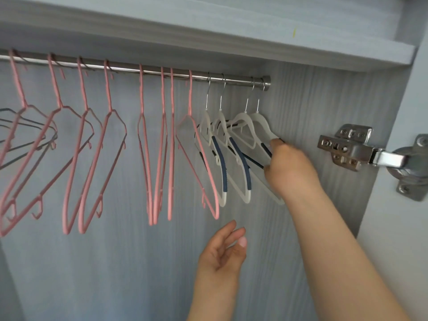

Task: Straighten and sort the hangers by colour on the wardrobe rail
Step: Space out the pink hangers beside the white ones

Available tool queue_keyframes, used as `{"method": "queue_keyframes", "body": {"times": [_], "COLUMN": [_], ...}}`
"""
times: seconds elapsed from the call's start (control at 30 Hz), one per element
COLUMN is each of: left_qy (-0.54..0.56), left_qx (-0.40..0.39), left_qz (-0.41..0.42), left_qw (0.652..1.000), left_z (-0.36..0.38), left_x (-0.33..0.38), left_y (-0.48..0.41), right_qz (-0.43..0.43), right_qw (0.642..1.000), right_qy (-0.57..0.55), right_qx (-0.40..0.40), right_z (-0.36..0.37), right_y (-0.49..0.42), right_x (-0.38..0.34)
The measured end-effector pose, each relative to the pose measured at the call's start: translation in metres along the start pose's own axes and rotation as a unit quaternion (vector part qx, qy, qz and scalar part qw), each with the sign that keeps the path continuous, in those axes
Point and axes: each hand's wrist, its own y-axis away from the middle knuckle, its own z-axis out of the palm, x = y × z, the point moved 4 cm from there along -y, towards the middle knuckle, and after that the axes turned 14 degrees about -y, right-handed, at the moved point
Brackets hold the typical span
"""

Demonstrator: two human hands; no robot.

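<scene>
Four white hangers (242,119) hang bunched at the right end of the rail (125,67), just beside the pink hangers (141,89). The right hand (289,165) grips the outermost one's arm, near the hinge (347,147). The left hand (222,251) hovers below in open space, fingers loosely spread.

Pink hangers (97,149), white hangers (243,126) with navy strips, silver rail (129,67), grey-grained wardrobe (301,107).
</scene>
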Motion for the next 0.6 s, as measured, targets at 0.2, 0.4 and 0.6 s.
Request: {"method": "queue_keyframes", "body": {"times": [0.2, 0.4, 0.6], "left_qy": [0.013, 0.023, 0.016], "left_qx": [0.011, 0.012, 0.007], "left_qz": [0.008, 0.011, 0.000], "left_qw": [1.000, 1.000, 1.000], "left_z": [-0.003, 0.001, -0.001], "left_x": [0.005, 0.010, 0.000], "left_y": [-0.005, -0.009, -0.008], "right_qz": [0.003, -0.025, -0.016], "right_qw": [0.997, 0.990, 0.991], "right_qy": [-0.076, -0.126, -0.124], "right_qx": [0.013, 0.056, 0.046], "right_z": [0.020, 0.018, 0.027], "right_y": [-0.004, -0.002, 0.000], "right_x": [0.009, 0.002, 0.002]}}
